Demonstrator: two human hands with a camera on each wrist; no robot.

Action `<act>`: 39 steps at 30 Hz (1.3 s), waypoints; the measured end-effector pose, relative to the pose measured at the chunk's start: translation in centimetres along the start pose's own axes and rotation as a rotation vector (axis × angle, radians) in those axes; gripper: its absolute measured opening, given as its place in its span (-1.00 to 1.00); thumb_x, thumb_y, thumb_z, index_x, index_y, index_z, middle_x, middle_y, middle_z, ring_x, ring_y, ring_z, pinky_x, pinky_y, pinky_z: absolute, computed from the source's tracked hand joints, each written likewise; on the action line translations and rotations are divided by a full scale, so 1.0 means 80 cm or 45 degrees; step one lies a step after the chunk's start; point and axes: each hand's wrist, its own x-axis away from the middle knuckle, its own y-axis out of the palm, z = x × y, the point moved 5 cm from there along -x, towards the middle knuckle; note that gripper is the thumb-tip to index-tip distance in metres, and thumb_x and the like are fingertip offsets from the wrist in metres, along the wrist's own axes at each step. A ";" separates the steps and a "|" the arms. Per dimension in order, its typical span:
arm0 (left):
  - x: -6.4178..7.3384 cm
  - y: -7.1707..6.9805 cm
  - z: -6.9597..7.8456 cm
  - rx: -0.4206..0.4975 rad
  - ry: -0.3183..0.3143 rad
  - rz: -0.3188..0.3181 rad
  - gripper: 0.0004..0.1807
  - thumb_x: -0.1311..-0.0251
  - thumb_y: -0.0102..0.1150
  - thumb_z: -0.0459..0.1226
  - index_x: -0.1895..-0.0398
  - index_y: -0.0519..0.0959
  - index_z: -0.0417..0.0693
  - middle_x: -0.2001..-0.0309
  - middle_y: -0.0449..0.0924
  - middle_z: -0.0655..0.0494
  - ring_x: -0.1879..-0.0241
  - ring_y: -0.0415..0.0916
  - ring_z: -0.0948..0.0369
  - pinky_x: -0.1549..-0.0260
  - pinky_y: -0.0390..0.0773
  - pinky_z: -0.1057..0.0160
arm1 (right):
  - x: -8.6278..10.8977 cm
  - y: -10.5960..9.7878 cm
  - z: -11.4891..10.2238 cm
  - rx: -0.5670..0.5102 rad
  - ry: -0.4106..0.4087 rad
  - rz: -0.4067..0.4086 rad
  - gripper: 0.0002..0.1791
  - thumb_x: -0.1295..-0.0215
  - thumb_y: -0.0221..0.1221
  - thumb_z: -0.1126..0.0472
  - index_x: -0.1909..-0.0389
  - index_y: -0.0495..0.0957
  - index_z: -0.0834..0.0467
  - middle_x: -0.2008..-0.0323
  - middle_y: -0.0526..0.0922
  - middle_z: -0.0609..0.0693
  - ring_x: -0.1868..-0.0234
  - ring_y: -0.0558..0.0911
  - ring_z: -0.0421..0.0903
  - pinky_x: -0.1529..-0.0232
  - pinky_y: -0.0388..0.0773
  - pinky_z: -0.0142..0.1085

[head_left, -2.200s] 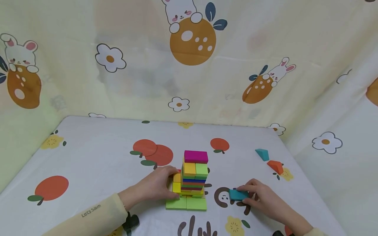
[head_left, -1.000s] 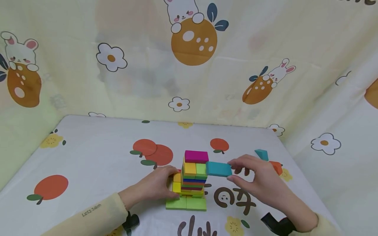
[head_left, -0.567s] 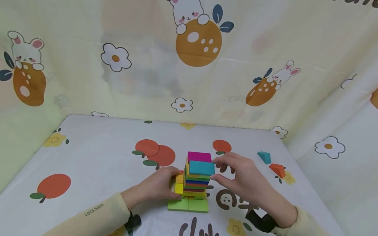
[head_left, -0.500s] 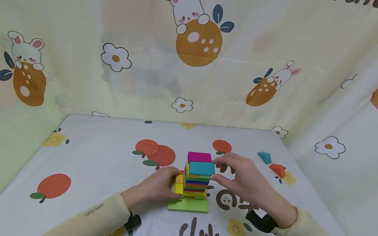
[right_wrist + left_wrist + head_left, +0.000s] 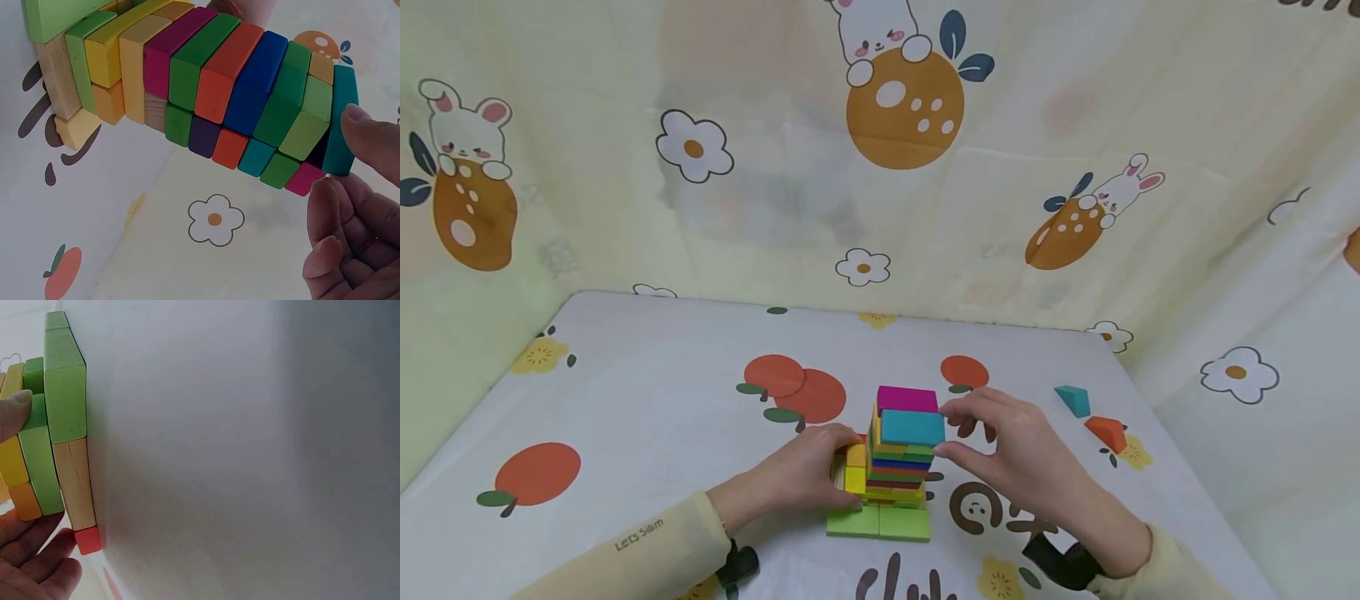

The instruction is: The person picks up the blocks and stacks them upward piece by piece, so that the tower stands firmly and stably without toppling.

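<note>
A tower of coloured wooden blocks stands on a light green base in the middle of the table. My left hand grips its lower left side. In the left wrist view, the thumb lies on one side and the fingertips on the other. My right hand pinches a teal block by its right end, at the front of the tower's top. Behind it lies a magenta block. In the right wrist view, the teal block looks slightly tilted, with a dark gap beside part of it.
At the back right lie a teal wedge block and an orange wedge block. The white tablecloth has printed fruit and flowers. A patterned curtain hangs behind the table.
My right hand has lifted the teal block from near the tabletop and carried it left to the tower's top. Over the last half second it has stayed nearly still. My left hand keeps its grip.
</note>
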 end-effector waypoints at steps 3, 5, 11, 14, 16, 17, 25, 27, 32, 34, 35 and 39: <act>0.000 0.000 0.000 -0.002 0.001 0.001 -0.32 0.10 0.64 -0.11 -0.14 0.63 -0.09 0.05 0.68 0.21 0.04 0.55 0.29 -0.07 0.67 0.20 | 0.000 0.001 0.001 -0.005 0.020 0.003 -0.60 -0.04 0.55 0.20 0.07 0.72 0.12 0.26 0.69 -0.14 0.27 0.59 -0.28 0.34 0.60 -0.45; 0.000 0.000 0.001 -0.005 0.006 0.002 -0.32 0.10 0.64 -0.10 -0.14 0.63 -0.10 0.05 0.68 0.21 0.04 0.55 0.29 -0.07 0.67 0.20 | 0.000 0.001 0.001 -0.007 0.026 0.012 -0.59 -0.03 0.56 0.19 0.06 0.72 0.12 0.25 0.70 -0.14 0.26 0.58 -0.28 0.34 0.59 -0.46; 0.001 -0.001 0.001 -0.007 0.006 0.003 -0.32 0.10 0.64 -0.10 -0.14 0.63 -0.10 0.04 0.68 0.20 0.04 0.55 0.28 -0.08 0.67 0.20 | -0.003 -0.004 0.006 -0.057 -0.026 0.048 -0.46 0.05 0.59 0.21 -0.01 0.67 0.17 0.24 0.65 -0.13 0.26 0.55 -0.26 0.36 0.56 -0.45; 0.000 -0.001 0.001 -0.002 0.002 0.003 -0.32 0.10 0.64 -0.11 -0.15 0.63 -0.10 0.04 0.68 0.20 0.03 0.55 0.28 -0.07 0.67 0.20 | -0.011 -0.003 0.016 -0.126 -0.018 -0.027 -0.29 0.03 0.59 0.11 -0.20 0.59 0.14 0.18 0.61 -0.12 0.21 0.53 -0.23 0.32 0.53 -0.44; 0.000 -0.001 0.000 0.001 0.000 0.004 -0.31 0.10 0.64 -0.11 -0.15 0.62 -0.11 0.04 0.68 0.20 0.03 0.55 0.27 -0.08 0.67 0.19 | -0.017 0.002 0.025 -0.189 0.028 -0.126 -0.19 -0.01 0.56 0.04 -0.33 0.51 0.10 0.10 0.59 -0.09 0.14 0.52 -0.21 0.28 0.53 -0.42; 0.000 0.000 0.000 0.003 -0.005 0.003 -0.31 0.10 0.64 -0.11 -0.15 0.62 -0.11 0.03 0.68 0.19 0.02 0.55 0.27 -0.09 0.67 0.18 | -0.019 0.006 0.030 -0.220 0.057 -0.181 -0.16 -0.03 0.55 -0.01 -0.37 0.48 0.08 0.06 0.57 -0.07 0.11 0.50 -0.18 0.26 0.52 -0.41; -0.001 0.000 0.000 0.005 -0.026 -0.006 -0.31 0.09 0.64 -0.10 -0.16 0.62 -0.11 0.01 0.68 0.18 0.00 0.55 0.26 -0.12 0.66 0.14 | -0.025 0.023 0.042 -0.309 0.131 -0.343 -0.16 -0.10 0.50 -0.09 -0.40 0.45 0.08 -0.08 0.50 0.00 -0.01 0.47 -0.09 0.22 0.52 -0.35; -0.001 0.000 0.000 0.008 -0.023 -0.007 -0.30 0.09 0.64 -0.10 -0.17 0.62 -0.11 0.00 0.68 0.17 -0.01 0.55 0.25 -0.12 0.66 0.14 | -0.025 0.023 0.042 -0.308 0.124 -0.332 -0.17 -0.11 0.49 -0.09 -0.38 0.46 0.09 -0.07 0.51 0.00 0.00 0.47 -0.09 0.23 0.52 -0.35; -0.001 0.000 0.000 -0.001 -0.008 -0.003 -0.30 0.09 0.64 -0.09 -0.17 0.62 -0.10 -0.01 0.69 0.17 -0.02 0.56 0.25 -0.12 0.66 0.14 | -0.025 0.024 0.040 -0.298 0.124 -0.318 -0.21 -0.12 0.49 -0.09 -0.36 0.48 0.07 -0.04 0.52 -0.05 0.01 0.47 -0.11 0.24 0.53 -0.34; -0.001 0.000 0.000 -0.005 -0.005 -0.002 -0.30 0.09 0.64 -0.08 -0.17 0.62 -0.10 -0.01 0.68 0.17 -0.02 0.55 0.25 -0.12 0.66 0.14 | -0.025 0.024 0.040 -0.293 0.124 -0.317 -0.21 -0.12 0.49 -0.10 -0.35 0.49 0.08 -0.03 0.52 -0.05 0.02 0.47 -0.11 0.24 0.53 -0.34; -0.001 0.000 0.000 -0.005 -0.004 -0.002 -0.30 0.09 0.64 -0.09 -0.17 0.62 -0.10 -0.01 0.69 0.17 -0.02 0.55 0.25 -0.12 0.66 0.15 | -0.025 0.024 0.040 -0.291 0.124 -0.317 -0.21 -0.12 0.49 -0.10 -0.35 0.49 0.07 -0.03 0.52 -0.06 0.02 0.47 -0.12 0.24 0.53 -0.34; 0.000 0.000 0.000 -0.007 -0.011 -0.001 -0.29 0.09 0.64 -0.09 -0.18 0.62 -0.10 -0.01 0.69 0.17 -0.01 0.56 0.26 -0.12 0.66 0.14 | -0.025 0.025 0.039 -0.291 0.115 -0.314 -0.22 -0.13 0.48 -0.10 -0.35 0.49 0.07 -0.03 0.53 -0.06 0.02 0.47 -0.12 0.25 0.52 -0.35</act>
